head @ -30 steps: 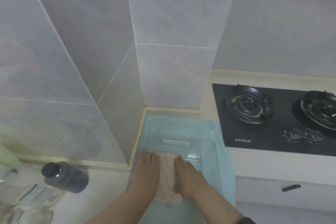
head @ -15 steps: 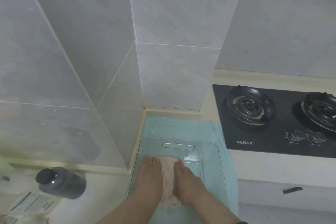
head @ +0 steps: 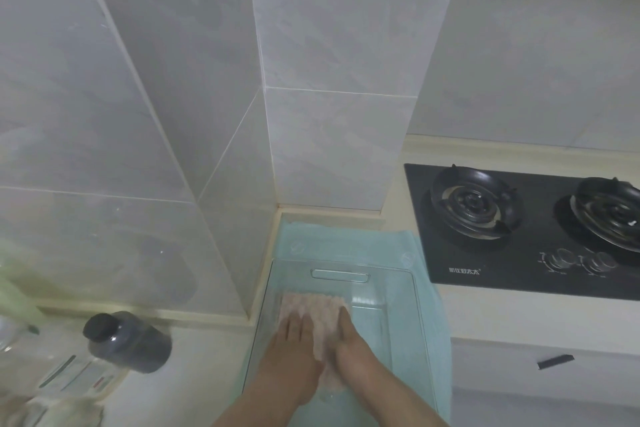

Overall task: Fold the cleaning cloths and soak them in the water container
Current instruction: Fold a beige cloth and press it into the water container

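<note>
Leaning in from the near edge, two bare forearms run into the clear water container [head: 420, 329].

Hands: the left hand [head: 294, 343] and right hand [head: 351, 348] lie side by side, close but not touching. Both are flat, fingers straight and pointing to the far end. Neither grips anything. They press down on the pink cleaning cloth [head: 323, 308].

Cloth position: on the container floor, apparently under water, since its outline wavers. The water surface itself is hard to make out.

Key relation: the cloth's long axis runs near to far, parallel to both hands. A narrow strip of it shows in the gap between them. Its near end sits beneath the wrists. Its far end reaches past the fingertips and spreads wider, left to right. The left hand covers the left part. The right hand lies along the right edge. Fingertips are roughly level, so neither hand is clearly nearer the far edge.

Judgement: the soak step is in hand for this cloth. A lift or a further fold would most likely start at the free far end, straight ahead of both hands. Whether the cloth is already folded cannot be told.

Beyond: the container's far wall, then the teal mat [head: 346, 239] it sits on, then the tiled wall [head: 329, 149]. A dark jar [head: 128, 343] lies on its side on the counter to the left. A black gas hob [head: 519, 253] sits to the far right, well apart.
</note>
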### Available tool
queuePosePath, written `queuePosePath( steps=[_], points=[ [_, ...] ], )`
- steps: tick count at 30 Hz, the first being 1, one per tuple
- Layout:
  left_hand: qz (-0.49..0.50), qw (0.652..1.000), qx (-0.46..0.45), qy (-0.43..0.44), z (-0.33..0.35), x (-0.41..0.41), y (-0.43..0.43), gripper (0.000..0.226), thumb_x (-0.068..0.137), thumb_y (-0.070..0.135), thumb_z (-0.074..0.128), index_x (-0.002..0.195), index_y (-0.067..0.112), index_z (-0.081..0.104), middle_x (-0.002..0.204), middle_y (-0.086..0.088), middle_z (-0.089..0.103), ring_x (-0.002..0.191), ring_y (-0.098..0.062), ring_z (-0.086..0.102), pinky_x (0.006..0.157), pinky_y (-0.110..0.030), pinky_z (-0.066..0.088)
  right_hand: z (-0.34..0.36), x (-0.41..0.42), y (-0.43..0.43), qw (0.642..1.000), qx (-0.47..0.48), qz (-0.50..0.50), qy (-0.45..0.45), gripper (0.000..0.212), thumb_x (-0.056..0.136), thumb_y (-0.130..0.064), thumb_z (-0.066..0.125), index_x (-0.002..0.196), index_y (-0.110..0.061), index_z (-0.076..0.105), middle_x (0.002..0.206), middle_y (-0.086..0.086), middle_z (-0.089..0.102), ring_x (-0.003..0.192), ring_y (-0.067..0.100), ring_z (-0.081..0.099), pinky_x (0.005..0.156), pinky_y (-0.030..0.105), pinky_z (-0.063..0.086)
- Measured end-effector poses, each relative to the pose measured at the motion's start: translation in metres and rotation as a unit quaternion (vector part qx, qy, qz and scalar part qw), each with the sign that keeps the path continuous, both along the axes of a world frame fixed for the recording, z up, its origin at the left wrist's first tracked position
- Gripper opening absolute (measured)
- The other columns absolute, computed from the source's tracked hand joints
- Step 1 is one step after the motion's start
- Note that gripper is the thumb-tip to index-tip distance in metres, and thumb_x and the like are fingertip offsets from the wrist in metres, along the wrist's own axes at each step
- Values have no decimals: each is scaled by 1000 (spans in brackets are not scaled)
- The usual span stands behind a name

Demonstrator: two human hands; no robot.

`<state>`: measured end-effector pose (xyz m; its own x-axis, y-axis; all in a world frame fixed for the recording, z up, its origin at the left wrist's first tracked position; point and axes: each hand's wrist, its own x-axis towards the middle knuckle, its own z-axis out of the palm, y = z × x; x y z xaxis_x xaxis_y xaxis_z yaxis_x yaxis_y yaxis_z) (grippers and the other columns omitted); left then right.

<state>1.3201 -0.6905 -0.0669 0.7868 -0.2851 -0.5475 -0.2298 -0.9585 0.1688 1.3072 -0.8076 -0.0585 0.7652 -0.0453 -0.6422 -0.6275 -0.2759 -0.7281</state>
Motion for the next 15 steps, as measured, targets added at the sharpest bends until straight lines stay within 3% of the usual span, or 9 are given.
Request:
queuePosePath(
  steps=[6, 9, 12, 15],
  points=[
    [4, 1000, 8, -11, -7, 1, -1, 75, 100, 39, 35, 150, 7, -12, 158, -16, -16, 147, -28, -11, 118, -34, 1, 5, 0, -3, 1000, 2, -20, -4, 62, 98, -2, 25, 153, -23, 5, 157, 4, 22, 141, 20, 30, 109, 23, 25],
    [-4, 1000, -15, -24, 8, -2, 0, 73, 100, 38, 34, 150, 7, -9, 159, -15, -13, 147, -28, -9, 119, -34, 4, 14, -6, -8, 998, 18, -64, -13, 54, 99, -6, 25, 150, -24, 25, 150, 1, 37, 134, 20, 41, 110, 30, 30],
    [23, 993, -107, -38, 32, -3, 3, 65, 100, 36, 34, 151, 8, 4, 161, -8, 2, 148, -22, 4, 116, -32, 17, 37, -14, -12, 994, 45, -91, -40, 41, 95, -5, 36, 126, -27, 51, 125, -6, 57, 109, 9, 55, 94, 27, 46],
    [82, 969, -232, -37, 66, -5, 9, 55, 99, 40, 36, 148, 17, 25, 154, 1, 29, 140, -17, 30, 111, -29, 29, 72, -18, -12, 982, 86, -144, -88, 33, 95, -6, 45, 123, -20, 53, 115, -7, 55, 103, 10, 55, 91, 27, 46]
  ],
)
